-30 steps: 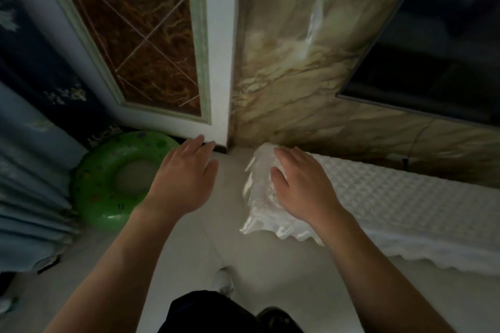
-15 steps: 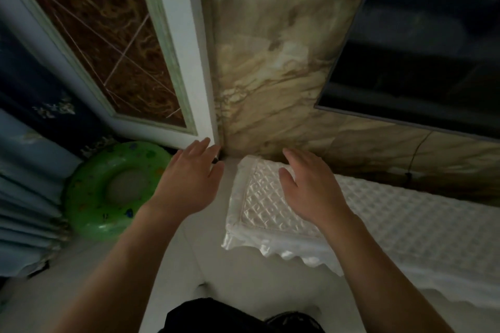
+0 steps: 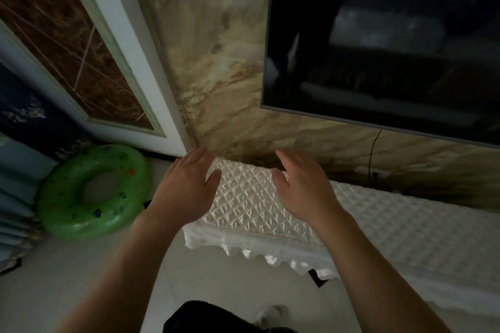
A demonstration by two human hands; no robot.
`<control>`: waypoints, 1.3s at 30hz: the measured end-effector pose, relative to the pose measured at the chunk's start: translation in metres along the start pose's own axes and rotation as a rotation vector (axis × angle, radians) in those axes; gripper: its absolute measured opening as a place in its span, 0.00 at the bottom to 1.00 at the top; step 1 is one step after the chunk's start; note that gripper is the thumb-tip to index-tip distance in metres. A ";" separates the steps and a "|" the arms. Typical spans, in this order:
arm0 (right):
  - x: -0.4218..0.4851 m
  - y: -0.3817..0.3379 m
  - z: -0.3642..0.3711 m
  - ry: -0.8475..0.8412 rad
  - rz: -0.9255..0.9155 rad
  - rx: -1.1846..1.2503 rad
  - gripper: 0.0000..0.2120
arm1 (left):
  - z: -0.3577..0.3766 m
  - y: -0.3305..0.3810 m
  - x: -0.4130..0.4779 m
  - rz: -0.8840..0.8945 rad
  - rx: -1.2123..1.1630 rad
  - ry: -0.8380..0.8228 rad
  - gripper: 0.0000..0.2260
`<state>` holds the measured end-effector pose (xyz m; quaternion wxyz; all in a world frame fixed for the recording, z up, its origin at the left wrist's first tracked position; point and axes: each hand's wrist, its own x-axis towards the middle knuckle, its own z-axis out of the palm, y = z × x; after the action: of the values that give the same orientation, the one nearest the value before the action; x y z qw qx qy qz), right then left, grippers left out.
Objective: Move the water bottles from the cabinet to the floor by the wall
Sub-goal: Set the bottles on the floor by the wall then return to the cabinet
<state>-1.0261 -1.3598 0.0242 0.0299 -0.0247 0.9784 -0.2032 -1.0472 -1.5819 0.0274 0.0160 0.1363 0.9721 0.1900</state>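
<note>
Hands hover empty, left hand and right hand fingers spread wide, above the white quilted satin cabinet cover; snagging it could drag unseen bottles.

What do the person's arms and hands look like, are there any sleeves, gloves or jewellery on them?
Both forearms are bare as far as the frame shows, with no sleeves in view. The left hand and right hand wear no gloves, and no rings, watch or bracelet show at the fingers or wrists in this dim light.
</note>
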 end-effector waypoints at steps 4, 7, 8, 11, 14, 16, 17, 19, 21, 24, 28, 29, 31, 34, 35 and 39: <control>-0.015 0.009 -0.001 0.002 -0.027 0.013 0.24 | 0.008 0.013 -0.018 -0.019 -0.005 0.016 0.25; -0.031 0.009 0.003 -0.021 -0.035 0.017 0.24 | 0.015 0.011 -0.041 -0.066 -0.009 0.030 0.23; -0.038 0.008 0.003 -0.026 -0.038 0.022 0.24 | 0.018 0.010 -0.051 -0.084 -0.006 0.026 0.23; -0.063 0.001 0.004 -0.031 -0.060 0.019 0.23 | 0.024 0.008 -0.083 -0.136 -0.006 0.016 0.24; -0.093 -0.005 0.004 -0.006 -0.096 -0.018 0.22 | 0.025 0.007 -0.114 -0.146 0.003 0.041 0.24; -0.116 -0.007 0.004 0.006 -0.100 -0.030 0.21 | 0.026 0.010 -0.136 -0.153 -0.003 0.055 0.24; -0.129 -0.007 0.006 0.008 -0.096 -0.026 0.21 | 0.026 0.012 -0.148 -0.158 -0.012 0.053 0.24; -0.155 -0.008 0.008 -0.001 -0.085 -0.025 0.22 | 0.029 0.017 -0.170 -0.159 -0.026 0.043 0.24; -0.179 -0.006 0.012 -0.017 -0.087 -0.049 0.22 | 0.033 0.023 -0.192 -0.161 -0.028 0.031 0.24; -0.207 0.001 0.013 -0.019 -0.096 -0.058 0.22 | 0.038 0.036 -0.221 -0.172 -0.041 0.029 0.24; -0.235 0.019 0.007 0.017 -0.117 -0.061 0.21 | 0.045 0.066 -0.244 -0.169 -0.037 0.035 0.24; -0.242 0.026 0.004 0.019 -0.112 -0.059 0.20 | 0.048 0.076 -0.247 -0.171 -0.032 0.034 0.24; -0.257 0.049 -0.002 0.028 -0.094 -0.050 0.21 | 0.054 0.099 -0.250 -0.156 -0.019 0.030 0.24; -0.280 0.091 -0.016 0.066 -0.085 -0.063 0.22 | 0.066 0.140 -0.247 -0.120 -0.009 0.025 0.24; -0.291 0.110 -0.024 0.079 -0.068 -0.061 0.22 | 0.073 0.160 -0.245 -0.109 -0.009 0.020 0.24; -0.333 0.198 -0.057 0.109 0.002 -0.068 0.22 | 0.106 0.255 -0.239 -0.074 -0.007 0.002 0.24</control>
<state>-0.7052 -1.1361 0.0133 -0.0242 -0.0137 0.9849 -0.1710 -0.7424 -1.3803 0.0196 0.0227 0.1000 0.9759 0.1927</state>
